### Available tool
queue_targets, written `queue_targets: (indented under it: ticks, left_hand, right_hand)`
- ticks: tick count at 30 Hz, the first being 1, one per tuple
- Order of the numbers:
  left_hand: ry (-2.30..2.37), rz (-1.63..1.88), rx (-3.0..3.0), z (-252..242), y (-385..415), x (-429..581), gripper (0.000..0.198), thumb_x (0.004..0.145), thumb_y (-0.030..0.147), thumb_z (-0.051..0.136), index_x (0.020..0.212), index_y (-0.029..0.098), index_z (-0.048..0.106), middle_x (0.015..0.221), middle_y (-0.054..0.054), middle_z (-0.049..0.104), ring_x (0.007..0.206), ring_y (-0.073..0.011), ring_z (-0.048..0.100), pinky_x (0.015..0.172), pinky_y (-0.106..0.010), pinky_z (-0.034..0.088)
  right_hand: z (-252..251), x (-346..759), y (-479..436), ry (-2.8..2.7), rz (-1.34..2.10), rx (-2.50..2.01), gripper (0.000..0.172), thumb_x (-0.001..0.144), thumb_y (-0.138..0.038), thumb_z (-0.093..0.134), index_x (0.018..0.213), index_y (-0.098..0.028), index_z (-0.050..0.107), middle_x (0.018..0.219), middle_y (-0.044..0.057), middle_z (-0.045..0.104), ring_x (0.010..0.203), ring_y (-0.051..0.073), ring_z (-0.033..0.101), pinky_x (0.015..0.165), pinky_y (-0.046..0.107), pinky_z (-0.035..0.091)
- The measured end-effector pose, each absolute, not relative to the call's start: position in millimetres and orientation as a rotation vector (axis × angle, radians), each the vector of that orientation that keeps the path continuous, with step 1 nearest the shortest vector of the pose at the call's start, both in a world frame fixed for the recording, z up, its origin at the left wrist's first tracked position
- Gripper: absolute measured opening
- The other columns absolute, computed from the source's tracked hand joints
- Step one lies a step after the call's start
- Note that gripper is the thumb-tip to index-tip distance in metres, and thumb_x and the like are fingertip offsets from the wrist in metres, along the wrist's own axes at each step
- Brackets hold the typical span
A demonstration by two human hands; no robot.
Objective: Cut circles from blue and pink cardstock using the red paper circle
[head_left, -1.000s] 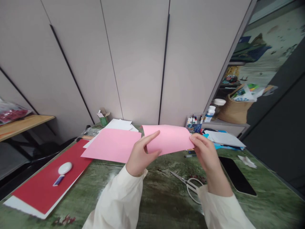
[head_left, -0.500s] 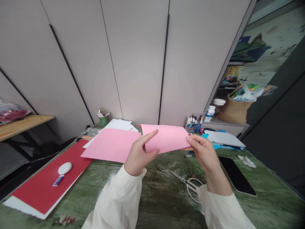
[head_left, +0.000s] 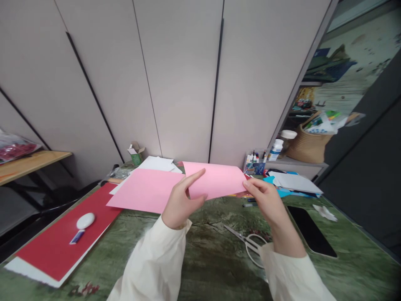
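A pink sheet of paper (head_left: pixel 216 179) is held up above the table, curved along its upper edge. At its left end is my left hand (head_left: pixel 180 200), with index finger and thumb spread across the front of the sheet; its other fingers are mostly hidden. My right hand (head_left: pixel 265 198) pinches the sheet's right corner between thumb and fingers. Another pink sheet (head_left: pixel 144 188) lies on the table behind and left of my left hand. Below the held sheet, a pair of scissors (head_left: pixel 247 242) with white handles rests near my right sleeve.
Red paper (head_left: pixel 69 234) on the left bears a white oval object (head_left: pixel 85 220) and a small purple-and-white piece (head_left: pixel 77 237). A black phone (head_left: pixel 311 231) lies at the right. Pens (head_left: pixel 249 205), a marker box (head_left: pixel 254 164) and white papers (head_left: pixel 294 182) sit towards the back. Tall cabinet doors (head_left: pixel 178 83) stand behind.
Both hands and the held pink sheet have shifted slightly to the left. The grip looks the same, and the things on the table have not moved.
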State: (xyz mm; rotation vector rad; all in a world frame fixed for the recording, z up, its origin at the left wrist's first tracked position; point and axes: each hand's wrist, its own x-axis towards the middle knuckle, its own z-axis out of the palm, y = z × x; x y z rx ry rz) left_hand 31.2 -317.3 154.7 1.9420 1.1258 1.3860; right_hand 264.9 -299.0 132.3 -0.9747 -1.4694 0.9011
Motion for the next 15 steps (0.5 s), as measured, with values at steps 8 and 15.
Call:
queue_targets:
  ticks: [8,15]
  left_hand:
    - [1.112,1.373,1.891,153.7,-316.0,29.2,0.056,0.067,0.012,0.061,0.122,0.019,0.051,0.126,-0.006,0.053,0.115,-0.0214,0.048,0.099,-0.035,0.036]
    - [1.022,1.391,1.717,154.2,-315.0,30.2,0.059,0.064,0.017,0.067,0.12,0.021,0.051,0.122,-0.006,0.055,0.111,-0.0218,0.05,0.091,-0.032,0.04]
  right_hand:
    - [134.1,264.7,-302.9,-1.498,0.894,-0.957,0.031,0.083,-0.033,0.054,0.056,-0.017,0.056,0.049,-0.004,0.055,0.046,0.009,0.048,0.053,0.022,0.036]
    - [133.4,265.4,-303.7,-1.437,0.83,-0.984,0.032,0.08,-0.034,0.058,0.053,-0.018,0.053,0.043,-0.005,0.051,0.041,0.009,0.043,0.049,0.022,0.033]
